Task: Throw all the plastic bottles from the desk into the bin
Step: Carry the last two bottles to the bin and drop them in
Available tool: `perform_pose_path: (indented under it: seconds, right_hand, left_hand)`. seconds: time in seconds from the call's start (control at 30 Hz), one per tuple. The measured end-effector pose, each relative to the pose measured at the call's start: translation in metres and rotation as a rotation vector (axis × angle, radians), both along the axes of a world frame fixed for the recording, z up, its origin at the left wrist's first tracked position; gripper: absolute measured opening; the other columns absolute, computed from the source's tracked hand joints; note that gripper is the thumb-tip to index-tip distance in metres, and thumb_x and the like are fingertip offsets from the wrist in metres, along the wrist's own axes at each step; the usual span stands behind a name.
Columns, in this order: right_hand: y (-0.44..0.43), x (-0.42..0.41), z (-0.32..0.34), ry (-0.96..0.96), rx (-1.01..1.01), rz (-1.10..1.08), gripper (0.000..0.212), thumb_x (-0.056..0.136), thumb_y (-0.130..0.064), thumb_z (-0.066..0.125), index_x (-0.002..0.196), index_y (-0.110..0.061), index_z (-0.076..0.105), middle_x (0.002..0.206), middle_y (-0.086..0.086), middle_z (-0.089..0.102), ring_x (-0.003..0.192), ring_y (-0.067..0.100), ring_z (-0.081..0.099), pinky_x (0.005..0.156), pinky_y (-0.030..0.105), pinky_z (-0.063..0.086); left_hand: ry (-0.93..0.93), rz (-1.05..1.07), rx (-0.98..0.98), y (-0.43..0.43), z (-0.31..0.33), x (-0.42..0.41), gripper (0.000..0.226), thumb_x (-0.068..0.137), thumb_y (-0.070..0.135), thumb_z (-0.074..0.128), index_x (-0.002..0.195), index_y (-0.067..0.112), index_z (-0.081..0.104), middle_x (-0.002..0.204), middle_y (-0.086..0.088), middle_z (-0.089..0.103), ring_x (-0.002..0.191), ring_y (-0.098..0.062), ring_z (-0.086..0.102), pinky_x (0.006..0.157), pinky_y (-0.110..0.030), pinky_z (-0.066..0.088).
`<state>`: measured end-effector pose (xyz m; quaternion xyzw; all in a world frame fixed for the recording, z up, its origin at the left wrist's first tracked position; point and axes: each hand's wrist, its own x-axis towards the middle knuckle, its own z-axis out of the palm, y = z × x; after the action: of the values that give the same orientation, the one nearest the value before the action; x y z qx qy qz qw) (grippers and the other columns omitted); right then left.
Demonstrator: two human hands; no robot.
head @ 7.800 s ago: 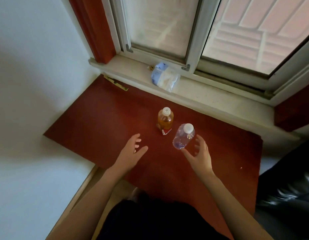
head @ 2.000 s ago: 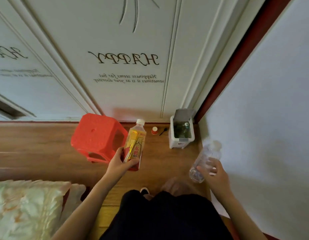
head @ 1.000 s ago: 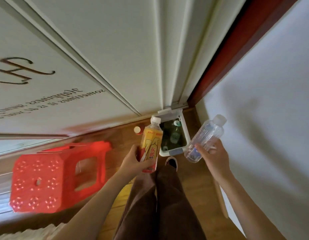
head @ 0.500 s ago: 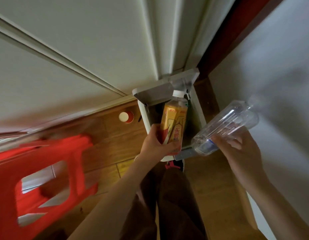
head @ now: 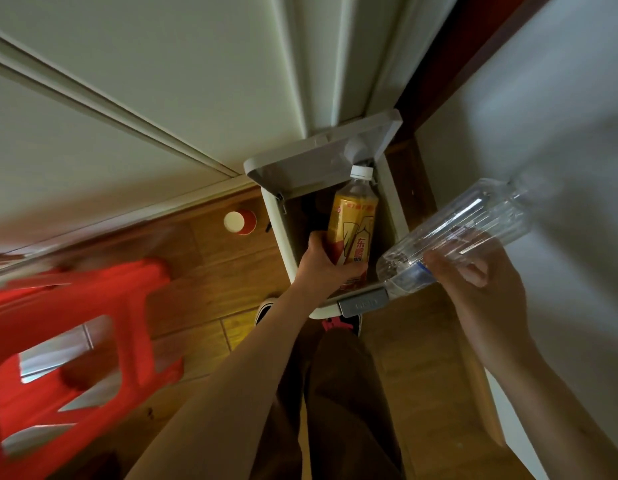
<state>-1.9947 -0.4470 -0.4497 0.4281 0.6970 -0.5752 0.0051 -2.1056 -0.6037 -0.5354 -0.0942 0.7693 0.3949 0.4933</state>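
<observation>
A white bin (head: 283, 233) with its lid (head: 318, 161) raised stands on the wooden floor against the wardrobe. My left hand (head: 321, 268) grips a yellow-labelled bottle (head: 352, 223) with a white cap, holding it upright over the bin's opening. My right hand (head: 474, 285) holds a clear plastic bottle (head: 467, 223) tilted on its side, its base above the bin's front right corner. The inside of the bin is dark and mostly hidden behind the yellow bottle.
A red plastic stool (head: 68, 344) lies at the left. A small red paper cup (head: 239, 222) stands on the floor left of the bin. A white wall (head: 543, 133) rises at the right, the wardrobe doors (head: 162, 81) behind. My shoes (head: 338, 320) touch the bin's pedal.
I have walked from the desk to the bin with both bottles. In the last half second the yellow bottle has come lower over the opening; the clear bottle stays tilted beside it.
</observation>
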Motion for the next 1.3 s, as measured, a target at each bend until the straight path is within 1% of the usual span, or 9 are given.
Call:
perform_pose_path:
  seconds: [0.1,0.27,0.47,0.57,0.7,0.87,1.1,1.2,1.3]
  right_hand:
    - [0.002,0.0,-0.001,-0.007,0.018,-0.014,0.047,0.076,-0.04,0.069,0.117,-0.021,0.059,0.104,-0.012,0.071,0.096,-0.004,0.067,0.073,0.004,0.048]
    - [0.003,0.004,-0.002,-0.01,0.027,-0.006,0.047,0.078,-0.039,0.068,0.118,-0.018,0.06,0.106,-0.009,0.071,0.097,0.0,0.068,0.076,0.011,0.052]
    - [0.004,0.006,-0.003,0.005,0.006,-0.032,0.049,0.075,-0.04,0.069,0.116,-0.014,0.06,0.103,-0.005,0.072,0.097,0.006,0.07,0.079,0.015,0.055]
    - [0.004,0.005,-0.003,0.008,0.016,-0.015,0.051,0.075,-0.042,0.068,0.116,-0.014,0.061,0.102,-0.007,0.072,0.095,0.002,0.069,0.076,0.009,0.051]
    - [0.002,0.008,-0.005,0.02,-0.014,-0.024,0.051,0.075,-0.04,0.07,0.117,-0.013,0.061,0.104,-0.004,0.073,0.097,0.006,0.07,0.08,0.017,0.055]
    - [-0.001,0.01,-0.002,0.022,-0.033,-0.025,0.039,0.077,-0.033,0.07,0.112,-0.019,0.062,0.1,-0.013,0.074,0.095,0.001,0.069,0.073,0.007,0.05]
    - [-0.005,0.003,0.008,0.041,-0.083,0.042,0.037,0.08,-0.03,0.069,0.114,-0.016,0.06,0.098,-0.017,0.072,0.093,0.0,0.068,0.073,0.006,0.049]
    - [-0.01,-0.006,0.009,0.01,-0.184,0.152,0.024,0.087,-0.022,0.067,0.11,-0.02,0.059,0.092,-0.013,0.072,0.087,0.0,0.069,0.069,0.006,0.049]
    - [-0.02,-0.014,0.003,-0.037,-0.302,0.218,0.03,0.089,-0.017,0.064,0.114,-0.028,0.053,0.102,-0.012,0.067,0.086,-0.005,0.068,0.066,0.007,0.051]
  left_hand:
    - [0.008,-0.033,-0.034,0.003,-0.003,0.001,0.079,0.073,0.024,0.08,0.135,0.013,0.032,0.123,-0.001,0.053,0.109,-0.018,0.053,0.083,-0.028,0.046]
    - [-0.033,-0.058,-0.138,0.012,-0.015,0.007,0.077,0.077,0.022,0.078,0.133,0.006,0.027,0.13,-0.012,0.051,0.12,-0.031,0.053,0.09,-0.035,0.047]
    - [-0.159,0.073,-0.234,0.013,-0.02,0.014,0.083,0.077,0.03,0.077,0.139,0.006,0.027,0.134,-0.012,0.05,0.121,-0.03,0.052,0.088,-0.035,0.045]
    - [-0.074,0.115,-0.249,0.015,-0.022,0.012,0.084,0.076,0.031,0.078,0.139,0.009,0.027,0.135,-0.011,0.05,0.122,-0.032,0.052,0.094,-0.041,0.046]
    - [-0.004,0.186,-0.277,0.019,-0.027,0.017,0.081,0.077,0.03,0.077,0.14,0.009,0.031,0.137,-0.011,0.049,0.126,-0.032,0.049,0.095,-0.04,0.045]
    - [0.126,0.172,-0.283,0.02,-0.022,0.018,0.069,0.083,0.031,0.071,0.136,0.006,0.035,0.127,-0.015,0.055,0.115,-0.032,0.057,0.082,-0.034,0.048]
    - [0.588,-0.016,-0.107,-0.016,0.028,0.01,0.044,0.09,0.015,0.062,0.131,0.01,0.049,0.125,-0.004,0.056,0.103,-0.011,0.057,0.075,-0.009,0.045]
    - [0.731,0.01,-0.092,-0.039,0.034,-0.001,0.04,0.089,0.014,0.062,0.128,0.01,0.052,0.121,-0.006,0.054,0.103,-0.013,0.056,0.085,-0.024,0.053]
    - [0.692,0.021,-0.138,-0.053,0.027,-0.01,0.049,0.091,0.022,0.061,0.136,0.012,0.045,0.131,-0.005,0.048,0.118,-0.018,0.051,0.095,-0.03,0.047]
